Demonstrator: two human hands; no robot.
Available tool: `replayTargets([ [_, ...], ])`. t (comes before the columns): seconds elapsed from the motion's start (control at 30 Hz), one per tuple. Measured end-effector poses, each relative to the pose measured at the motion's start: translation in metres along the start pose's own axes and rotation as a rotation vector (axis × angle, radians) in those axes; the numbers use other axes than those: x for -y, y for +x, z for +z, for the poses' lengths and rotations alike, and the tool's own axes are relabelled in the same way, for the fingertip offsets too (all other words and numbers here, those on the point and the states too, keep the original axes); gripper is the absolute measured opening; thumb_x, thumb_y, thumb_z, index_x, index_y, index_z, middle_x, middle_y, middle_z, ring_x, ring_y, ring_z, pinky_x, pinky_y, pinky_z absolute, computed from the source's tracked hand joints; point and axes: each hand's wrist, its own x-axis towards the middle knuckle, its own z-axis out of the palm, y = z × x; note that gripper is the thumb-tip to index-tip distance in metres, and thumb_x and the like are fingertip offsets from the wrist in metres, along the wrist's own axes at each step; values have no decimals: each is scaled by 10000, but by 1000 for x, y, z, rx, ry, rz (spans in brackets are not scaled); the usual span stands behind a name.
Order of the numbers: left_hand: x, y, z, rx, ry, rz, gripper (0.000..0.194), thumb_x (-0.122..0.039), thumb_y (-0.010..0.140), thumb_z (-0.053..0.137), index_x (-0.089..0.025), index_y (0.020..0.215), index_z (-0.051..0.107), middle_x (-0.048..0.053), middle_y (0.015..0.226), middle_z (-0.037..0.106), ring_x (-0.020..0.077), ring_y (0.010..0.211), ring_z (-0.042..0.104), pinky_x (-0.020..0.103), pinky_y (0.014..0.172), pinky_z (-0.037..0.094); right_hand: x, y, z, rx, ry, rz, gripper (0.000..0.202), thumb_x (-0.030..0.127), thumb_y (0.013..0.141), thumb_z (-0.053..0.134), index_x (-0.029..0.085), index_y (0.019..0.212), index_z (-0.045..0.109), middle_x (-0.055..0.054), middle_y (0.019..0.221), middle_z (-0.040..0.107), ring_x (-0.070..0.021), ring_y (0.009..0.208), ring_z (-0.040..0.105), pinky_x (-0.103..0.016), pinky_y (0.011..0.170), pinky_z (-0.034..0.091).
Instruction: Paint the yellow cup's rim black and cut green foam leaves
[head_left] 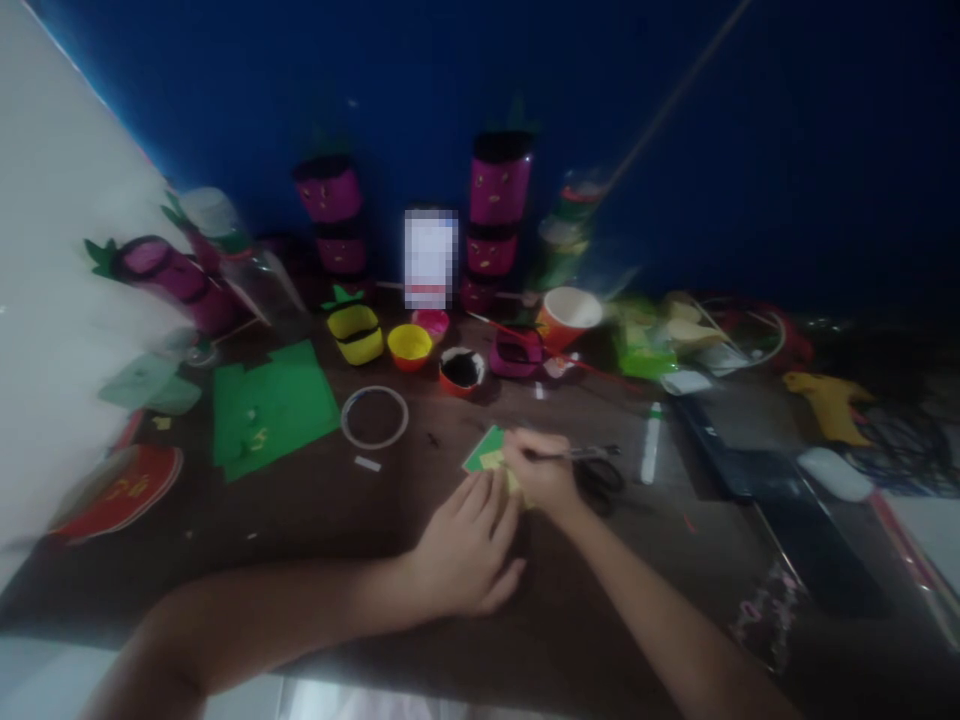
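A small green piece of paper [486, 449] with yellow paper [492, 460] on it lies on the dark table, partly hidden by the hands. My left hand [471, 540] rests flat beside the papers, fingers stretched toward them and holding nothing visible. My right hand [541, 468] is closed round a dark pen [574, 454], whose writing end is over the papers and hidden by the fingers. Black-handled scissors [602, 482] lie just right of that hand.
Green sheets [274, 408] and a tape ring [374, 417] are at the left. Behind stand small cups [409, 346], a pixelated upright screen [430, 258] and purple decorated bottles [500, 195]. A white marker [652, 444] and a dark laptop-like object [810, 530] are at the right.
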Motion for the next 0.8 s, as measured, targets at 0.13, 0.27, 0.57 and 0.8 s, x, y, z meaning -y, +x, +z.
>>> replayTargets([
  [0.13,0,0,0,-4,8,2,614,-465,882,287,-30,1308,360,250,1340,411,333,1265,357,435,1060,207,0,0,0,11,7,-11,382,184,780,461,184,450,268,62,450,249,-66,423,264,-217,434,266],
  [0.27,0,0,0,-10,11,3,618,-468,877,296,-22,1298,376,245,1328,425,349,1255,366,424,1059,215,-1,0,1,16,-7,11,386,200,789,460,186,447,281,59,445,259,-70,423,272,-222,436,272],
  [0.57,-1,1,0,-3,11,1,615,-464,881,292,-21,1301,373,256,1331,415,351,1260,361,434,1058,216,3,2,2,13,31,38,395,214,793,472,185,447,282,60,438,269,-69,421,273,-222,439,271],
  [0.8,0,0,0,-8,-5,-1,625,-462,879,299,-22,1321,344,258,1351,389,351,1273,341,437,1058,220,5,4,-1,-82,64,137,405,261,809,468,190,451,293,60,435,264,-76,428,288,-223,430,272],
])
